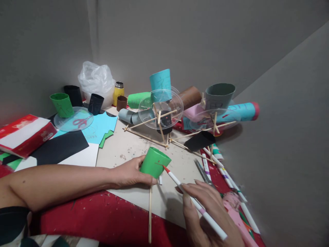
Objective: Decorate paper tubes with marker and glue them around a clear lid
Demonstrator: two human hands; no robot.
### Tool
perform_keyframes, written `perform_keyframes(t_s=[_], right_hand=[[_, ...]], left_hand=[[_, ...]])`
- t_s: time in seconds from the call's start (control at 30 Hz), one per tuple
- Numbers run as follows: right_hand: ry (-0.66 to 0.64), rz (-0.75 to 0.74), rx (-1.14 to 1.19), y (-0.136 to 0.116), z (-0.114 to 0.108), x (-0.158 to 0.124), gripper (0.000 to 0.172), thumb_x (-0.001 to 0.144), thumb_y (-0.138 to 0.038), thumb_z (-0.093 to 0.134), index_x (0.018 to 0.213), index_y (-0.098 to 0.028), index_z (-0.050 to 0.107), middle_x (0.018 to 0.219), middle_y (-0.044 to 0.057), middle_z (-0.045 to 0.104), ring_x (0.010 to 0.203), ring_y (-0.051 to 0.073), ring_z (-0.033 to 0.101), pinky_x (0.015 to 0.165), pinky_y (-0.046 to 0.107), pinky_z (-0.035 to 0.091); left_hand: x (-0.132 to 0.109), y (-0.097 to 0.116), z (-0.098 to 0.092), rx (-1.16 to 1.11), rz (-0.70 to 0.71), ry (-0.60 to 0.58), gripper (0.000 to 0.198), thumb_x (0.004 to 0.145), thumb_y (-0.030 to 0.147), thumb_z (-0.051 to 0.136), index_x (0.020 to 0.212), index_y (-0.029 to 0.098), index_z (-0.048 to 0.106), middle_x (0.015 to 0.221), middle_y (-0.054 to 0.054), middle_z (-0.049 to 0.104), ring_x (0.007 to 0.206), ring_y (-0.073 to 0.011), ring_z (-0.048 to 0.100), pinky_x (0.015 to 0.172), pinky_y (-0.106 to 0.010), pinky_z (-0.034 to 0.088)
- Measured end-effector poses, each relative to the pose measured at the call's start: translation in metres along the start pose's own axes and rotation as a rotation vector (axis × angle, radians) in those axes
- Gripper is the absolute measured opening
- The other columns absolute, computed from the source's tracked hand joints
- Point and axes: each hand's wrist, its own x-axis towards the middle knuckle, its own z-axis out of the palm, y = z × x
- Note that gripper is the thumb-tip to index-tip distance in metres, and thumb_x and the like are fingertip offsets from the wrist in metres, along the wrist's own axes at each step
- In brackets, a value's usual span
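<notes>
Around green tube (153, 164), left hand (131, 172).

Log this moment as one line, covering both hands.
left hand: holds green cylinder | right hand: holds white marker | red tip: at cylinder's side

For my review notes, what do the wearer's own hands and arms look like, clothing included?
Both the left hand and the right hand are ungloved, with no rings visible. The left forearm is bare, with a dark sleeve showing at the picture's left edge. No sleeve shows on the right side.
</notes>
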Motion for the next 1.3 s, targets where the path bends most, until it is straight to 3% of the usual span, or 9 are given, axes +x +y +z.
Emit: perform_keyframes(t_s=[0.43,0.73,0.97,1.3], right_hand=[[-0.009,-0.023,0.017,-0.002,0.002,0.001,0.023,0.091,-0.002,0.061,0.113,-0.01,0.066,0.093,0.009,0.074,0.093,0.02,0.069,0.094,0.04,0.052],[-0.018,-0.032,0.061,-0.004,0.007,-0.001,0.028,0.088,0.0,0.059,0.112,-0.012,0.066,0.092,0.009,0.075,0.087,0.02,0.071,0.09,0.041,0.054],[-0.1,-0.058,0.082,-0.011,0.012,0.005,0.028,0.089,0.0,0.057,0.113,-0.012,0.065,0.095,0.008,0.077,0.09,0.018,0.074,0.093,0.038,0.054],[-0.113,-0.064,0.087,-0.011,0.011,0.009,0.031,0.088,-0.001,0.058,0.116,-0.014,0.065,0.095,0.009,0.078,0.088,0.02,0.076,0.087,0.04,0.059]], left_hand=[[0.0,0.0,0.001,-0.022,0.002,-0.005,0.068,0.061,0.034,0.095,0.118,0.016,0.064,0.1,-0.005,0.065,0.087,-0.0168,0.057,0.081,-0.029,0.045],[-0.001,0.004,0.003,-0.02,-0.021,0.03,0.056,0.058,0.03,0.093,0.103,0.016,0.064,0.094,-0.002,0.064,0.081,-0.0148,0.054,0.076,-0.027,0.042],[0.0,0.002,0.004,0.005,0.007,0.038,0.048,0.058,0.024,0.09,0.097,0.016,0.064,0.089,-0.001,0.063,0.082,-0.016,0.055,0.082,-0.03,0.041],[-0.003,0.002,0.001,0.076,0.041,0.038,0.073,0.057,0.022,0.093,0.121,0.017,0.058,0.102,-0.002,0.066,0.092,-0.0184,0.058,0.085,-0.03,0.045]])
